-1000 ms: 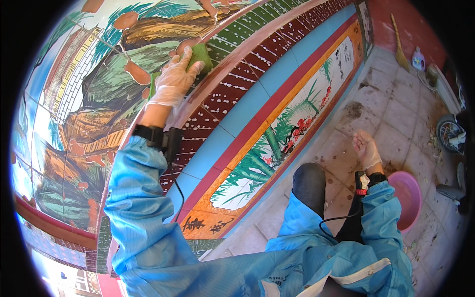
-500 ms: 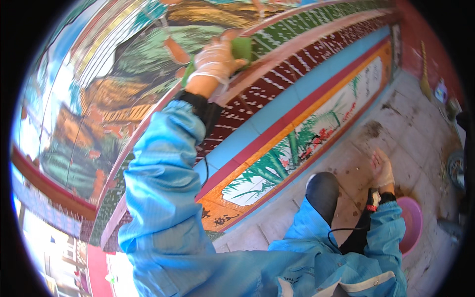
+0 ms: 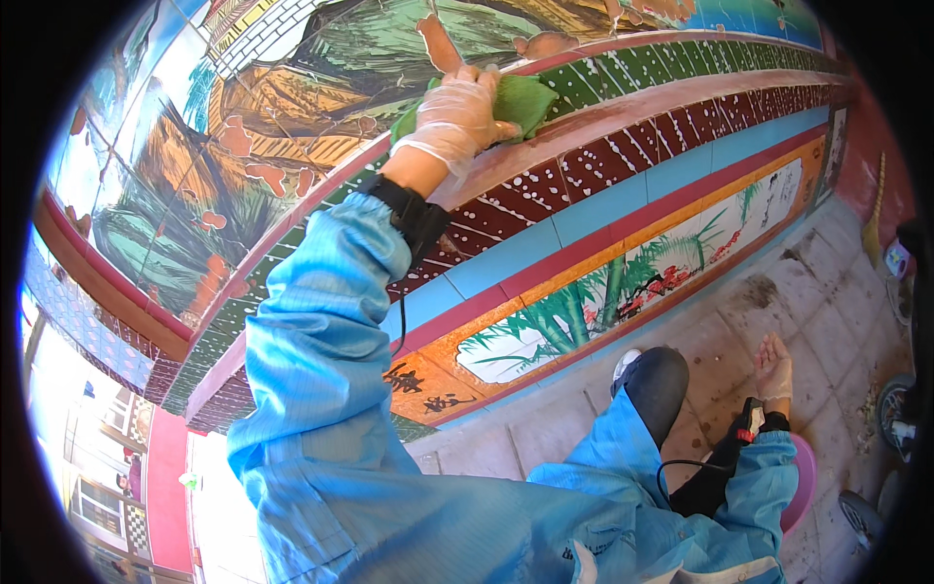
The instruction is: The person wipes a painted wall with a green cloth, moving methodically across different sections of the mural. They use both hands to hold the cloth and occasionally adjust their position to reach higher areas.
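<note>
My left hand (image 3: 452, 122), in a thin clear glove, presses a green cloth (image 3: 527, 102) on the narrow ledge below a painted tile wall (image 3: 321, 112). Its fingers are bent over the cloth, which spreads out on both sides of the hand. A black strap (image 3: 413, 216) circles that wrist. Lower at the right, my right hand (image 3: 773, 370) is held palm up above the paved floor, also gloved, with nothing in it and its fingers stretched. A pink basin (image 3: 803, 482) is partly hidden behind the right sleeve.
Beneath the ledge runs a dark red speckled band (image 3: 574, 175), then a bamboo tile panel (image 3: 623, 282). My bent knee (image 3: 657, 384) is close to it. A broom (image 3: 876, 209) leans at the far right, near wheels (image 3: 893, 409). Paint has flaked off the wall in patches.
My left hand has slid the cloth leftward along the ledge, to below a bare orange patch. The view has shifted. My right hand stays low and empty.
</note>
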### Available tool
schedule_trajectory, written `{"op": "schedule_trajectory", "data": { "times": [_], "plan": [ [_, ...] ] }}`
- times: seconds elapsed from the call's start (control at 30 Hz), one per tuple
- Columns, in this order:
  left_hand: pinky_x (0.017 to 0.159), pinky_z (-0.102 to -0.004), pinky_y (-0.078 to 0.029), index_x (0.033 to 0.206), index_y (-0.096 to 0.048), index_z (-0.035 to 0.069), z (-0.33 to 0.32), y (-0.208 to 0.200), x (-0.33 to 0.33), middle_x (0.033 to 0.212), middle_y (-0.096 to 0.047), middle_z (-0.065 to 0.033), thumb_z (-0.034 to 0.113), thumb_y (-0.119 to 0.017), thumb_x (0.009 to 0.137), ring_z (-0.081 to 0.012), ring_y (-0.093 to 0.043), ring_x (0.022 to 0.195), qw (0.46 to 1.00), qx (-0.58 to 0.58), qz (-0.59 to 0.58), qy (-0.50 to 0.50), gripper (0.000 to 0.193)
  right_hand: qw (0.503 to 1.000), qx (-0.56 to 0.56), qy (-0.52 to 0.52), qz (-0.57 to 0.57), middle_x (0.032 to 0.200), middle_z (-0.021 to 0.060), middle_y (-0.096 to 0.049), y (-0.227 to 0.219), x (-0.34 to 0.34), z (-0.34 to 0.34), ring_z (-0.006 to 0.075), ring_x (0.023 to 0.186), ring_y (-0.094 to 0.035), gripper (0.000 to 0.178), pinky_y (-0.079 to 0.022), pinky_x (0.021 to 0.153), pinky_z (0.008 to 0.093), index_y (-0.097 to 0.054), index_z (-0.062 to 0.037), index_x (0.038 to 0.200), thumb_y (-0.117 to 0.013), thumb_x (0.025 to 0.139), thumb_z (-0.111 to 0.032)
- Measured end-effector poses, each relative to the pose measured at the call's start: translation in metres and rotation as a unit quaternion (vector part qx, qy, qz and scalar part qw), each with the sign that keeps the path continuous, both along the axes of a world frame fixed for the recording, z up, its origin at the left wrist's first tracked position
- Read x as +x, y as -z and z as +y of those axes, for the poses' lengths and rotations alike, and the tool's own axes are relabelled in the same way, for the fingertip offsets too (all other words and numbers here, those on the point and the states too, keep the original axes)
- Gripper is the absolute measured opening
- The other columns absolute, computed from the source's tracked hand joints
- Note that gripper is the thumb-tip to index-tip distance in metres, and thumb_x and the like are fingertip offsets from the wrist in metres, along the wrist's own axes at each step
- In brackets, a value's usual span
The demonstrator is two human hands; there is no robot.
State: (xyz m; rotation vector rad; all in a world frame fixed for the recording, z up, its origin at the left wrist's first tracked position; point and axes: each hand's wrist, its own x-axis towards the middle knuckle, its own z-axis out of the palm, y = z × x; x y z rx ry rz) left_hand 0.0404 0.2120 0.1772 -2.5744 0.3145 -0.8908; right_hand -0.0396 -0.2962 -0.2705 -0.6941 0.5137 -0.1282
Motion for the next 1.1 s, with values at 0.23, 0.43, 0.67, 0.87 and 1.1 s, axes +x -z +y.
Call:
{"op": "schedule_trajectory", "data": {
  "times": [0.23, 0.43, 0.67, 0.87, 1.1],
  "plan": [
    [0.102, -0.0439, -0.045, 0.142, -0.045, 0.012, 0.041, -0.005, -0.028, 0.135, -0.052, -0.0168, 0.049, -0.083, 0.07, -0.0361, -0.049, 0.127, 0.999, -0.006, 0.031, -0.021, 0.089, 0.998, 0.028, -0.003, 0.05, 0.11, -0.0055, -0.065, -0.001, -0.002, -0.001, 0.0089, 0.098, -0.058, 0.036, -0.045, 0.084, 0.0238, -0.06, -0.0137, 0.127, -0.063, 0.094, -0.028],
    [0.102, -0.0476, -0.044, 0.143, -0.045, 0.015, 0.07, -0.003, -0.05, 0.135, -0.052, -0.0177, 0.05, -0.082, 0.07, -0.038, -0.047, 0.129, 0.998, 0.012, 0.023, -0.048, 0.089, 1.0, -0.007, -0.023, 0.005, 0.112, -0.0055, -0.064, 0.005, -0.005, -0.007, 0.0085, 0.099, -0.058, 0.034, -0.044, 0.085, 0.0246, -0.06, -0.0145, 0.126, -0.062, 0.095, -0.028],
    [0.1, -0.0451, -0.045, 0.141, -0.048, 0.014, 0.103, -0.002, -0.076, 0.131, -0.054, -0.0165, 0.048, -0.082, 0.069, -0.0368, -0.052, 0.121, 0.999, -0.01, 0.029, -0.041, 0.087, 0.914, -0.372, -0.116, -0.118, 0.111, -0.0052, -0.065, 0.056, 0.008, -0.035, 0.0084, 0.099, -0.058, 0.034, -0.045, 0.083, 0.0244, -0.059, -0.0141, 0.126, -0.061, 0.095, -0.027],
    [0.097, -0.0457, -0.047, 0.14, -0.048, 0.015, 0.129, 0.0, -0.098, 0.125, -0.057, -0.0159, 0.044, -0.084, 0.068, -0.0363, -0.056, 0.116, 0.999, -0.016, 0.022, -0.027, 0.085, 0.998, -0.042, -0.044, 0.0, 0.111, -0.0047, -0.065, 0.036, 0.011, -0.028, 0.0088, 0.097, -0.058, 0.035, -0.045, 0.082, 0.0254, -0.059, -0.0136, 0.125, -0.063, 0.093, -0.026],
    [0.096, -0.0454, -0.047, 0.139, -0.05, 0.016, 0.16, 0.002, -0.118, 0.123, -0.058, -0.0163, 0.04, -0.084, 0.068, -0.0365, -0.056, 0.114, 1.0, -0.017, 0.012, 0.002, 0.082, 0.977, -0.177, -0.091, -0.075, 0.107, -0.007, -0.065, 0.03, -0.004, -0.022, 0.0073, 0.091, -0.057, 0.035, -0.045, 0.081, 0.0254, -0.061, -0.0153, 0.125, -0.064, 0.091, -0.025]
  ]
}}
